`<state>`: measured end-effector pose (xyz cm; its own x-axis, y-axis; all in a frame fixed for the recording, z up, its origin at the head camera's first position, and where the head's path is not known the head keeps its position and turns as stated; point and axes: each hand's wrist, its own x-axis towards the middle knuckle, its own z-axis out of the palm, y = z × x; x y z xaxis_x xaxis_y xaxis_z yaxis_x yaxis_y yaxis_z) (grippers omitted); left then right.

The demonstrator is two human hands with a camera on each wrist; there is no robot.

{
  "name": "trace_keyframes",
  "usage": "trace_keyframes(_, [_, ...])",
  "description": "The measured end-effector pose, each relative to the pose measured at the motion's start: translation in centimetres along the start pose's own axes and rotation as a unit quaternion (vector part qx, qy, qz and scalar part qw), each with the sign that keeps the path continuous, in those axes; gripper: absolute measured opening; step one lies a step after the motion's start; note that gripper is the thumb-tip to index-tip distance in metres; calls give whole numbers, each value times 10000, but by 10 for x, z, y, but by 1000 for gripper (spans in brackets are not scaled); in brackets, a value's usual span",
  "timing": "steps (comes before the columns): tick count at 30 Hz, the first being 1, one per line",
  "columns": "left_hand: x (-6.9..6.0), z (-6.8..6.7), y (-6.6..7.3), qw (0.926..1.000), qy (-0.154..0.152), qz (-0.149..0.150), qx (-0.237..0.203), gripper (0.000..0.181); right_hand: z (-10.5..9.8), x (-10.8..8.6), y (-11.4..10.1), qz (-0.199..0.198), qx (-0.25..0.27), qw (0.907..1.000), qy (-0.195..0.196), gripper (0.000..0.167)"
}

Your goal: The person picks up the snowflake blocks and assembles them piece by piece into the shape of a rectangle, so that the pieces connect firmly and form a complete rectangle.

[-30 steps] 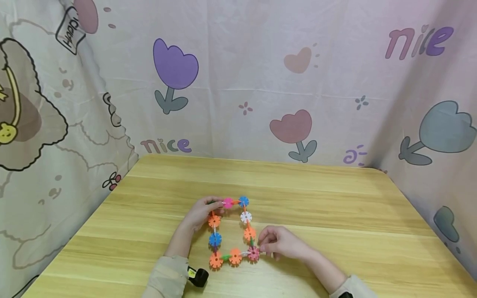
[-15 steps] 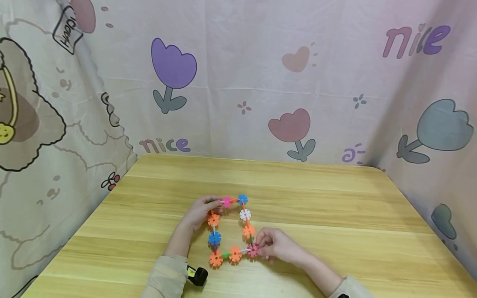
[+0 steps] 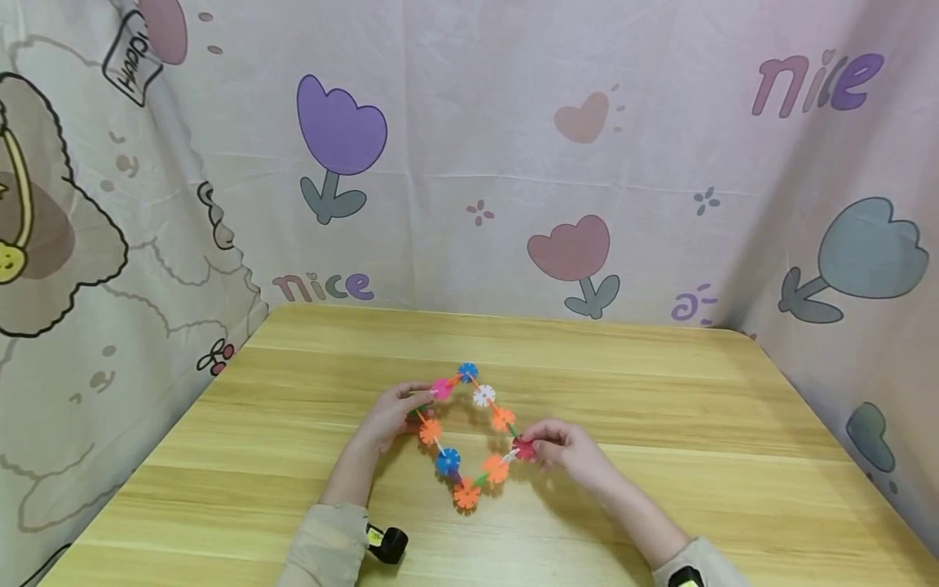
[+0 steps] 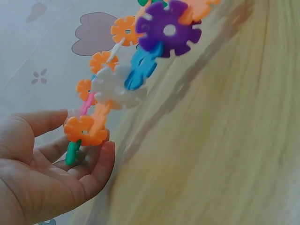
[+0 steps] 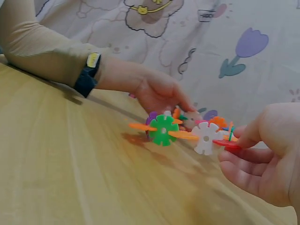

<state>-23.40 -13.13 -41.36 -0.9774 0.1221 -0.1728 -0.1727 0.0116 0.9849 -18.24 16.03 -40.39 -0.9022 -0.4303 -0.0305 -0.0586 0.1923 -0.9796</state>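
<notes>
A closed ring of interlocking notched plastic discs [image 3: 448, 461] hangs between my hands in a diamond shape, just above the table by its shadow. My left hand [image 3: 387, 417] holds its left corner; in the left wrist view thumb and fingers close around an orange disc [image 4: 80, 131] and a green disc [image 4: 72, 152]. My right hand [image 3: 574, 456] pinches the red disc [image 5: 227, 144] at the right corner between thumb and fingers. Towards me, the near corner ends in an orange disc [image 3: 466, 495]. A blue disc [image 3: 467, 372] forms the far corner.
The wooden table [image 3: 660, 391] stretches beneath and around the ring. Behind it hangs a printed curtain [image 3: 469, 122] with tulips and lettering. A black wrist device [image 3: 389, 545] sits at the left sleeve, close to the table.
Once roughly a rectangle, the ring is now a diamond. My right hand has moved away from me and slightly right with the red disc. The left hand stays nearly in place.
</notes>
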Motion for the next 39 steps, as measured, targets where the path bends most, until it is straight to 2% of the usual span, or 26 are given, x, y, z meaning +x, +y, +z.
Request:
trace_keyframes(3, [0,1,1,9998,-7,58,166,35,-6,2,-1,-6,-63,9996,266,21])
trace_keyframes(9, [-1,5,3,9946,-20,206,1014,34,-17,6,-1,24,-130,9978,647,34])
trace_keyframes(16, [-4,11,5,9879,-524,201,1443,43,-20,14,2,206,-243,9961,826,57])
trace_keyframes(19, [-4,15,5,9868,-688,226,1449,45,-19,18,1,301,-467,9948,859,65])
trace_keyframes(24, [-3,19,5,9866,-766,254,1415,46,-21,26,3,244,-820,9919,935,67])
trace_keyframes(32, [-1,23,4,9830,-653,257,1696,53,-29,42,10,191,-455,9876,1491,65])
trace_keyframes(35, [-1,26,4,9817,-710,338,1734,55,-31,46,11,200,-562,9849,1626,63])
trace_keyframes(39, [1,29,4,9812,-748,359,1745,57,-34,49,12,286,-820,9838,1569,67])
